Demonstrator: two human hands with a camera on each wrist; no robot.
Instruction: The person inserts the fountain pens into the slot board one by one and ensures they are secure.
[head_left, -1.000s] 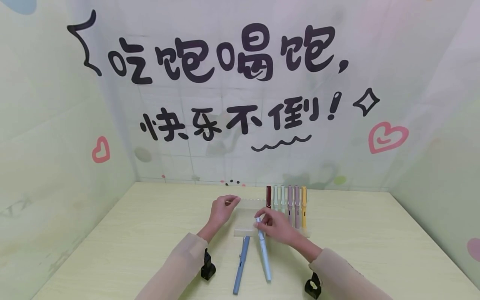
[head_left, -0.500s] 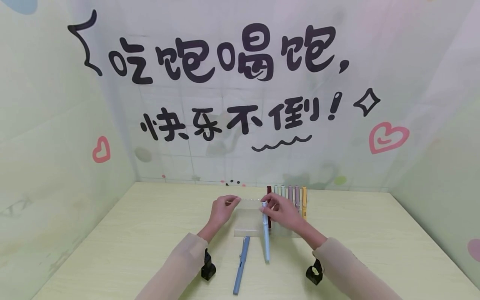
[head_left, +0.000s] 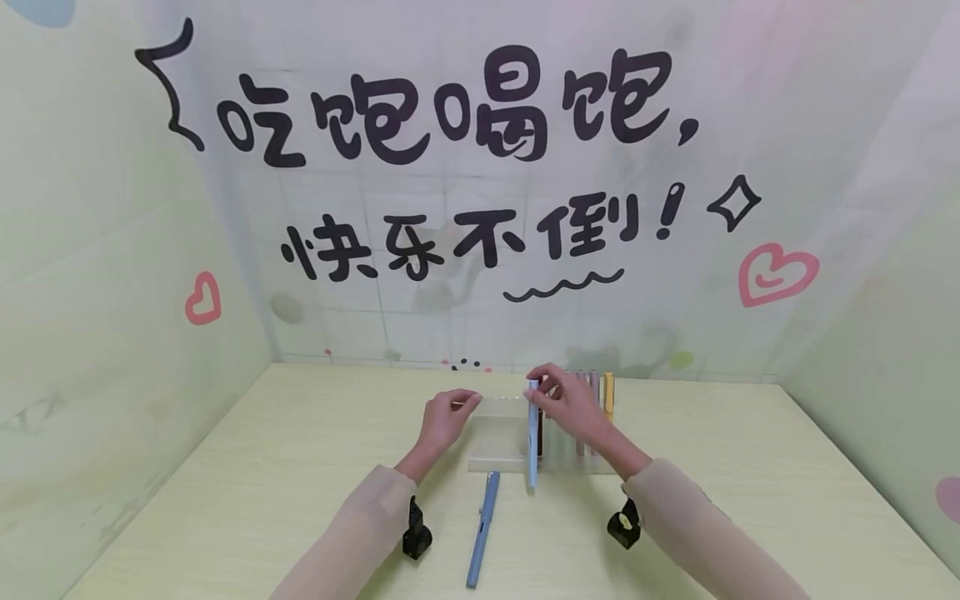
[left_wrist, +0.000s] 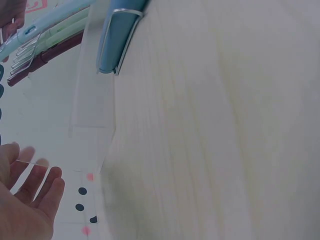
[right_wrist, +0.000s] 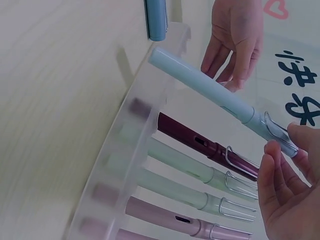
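My right hand (head_left: pixel 572 407) pinches a light blue pen (right_wrist: pixel 200 85) by its clip end, between thumb and fingertips. The pen hangs tilted in front of the clear pen stand (head_left: pixel 487 464), its lower end close over the front ledge. To its right, a maroon pen (right_wrist: pixel 185 135), two pale green pens (right_wrist: pixel 172 185), purple pens (right_wrist: pixel 160 215) and a yellow pen (head_left: pixel 609 396) lean in the stand's slots. At the stand's upper left edge, my left hand (head_left: pixel 444 419) grips the clear panel between thumb and fingers.
A darker blue pen (head_left: pixel 482 533) lies on the pale wood table (head_left: pixel 300 500) just in front of the stand. Behind the table hangs a printed backdrop (head_left: pixel 465 325) with black lettering. Each wrist carries a small black camera (head_left: pixel 416 533).
My right hand has lifted the light blue pen up and away from me, from above the table toward the stand beside the maroon pen. My left hand stays at the stand's edge.
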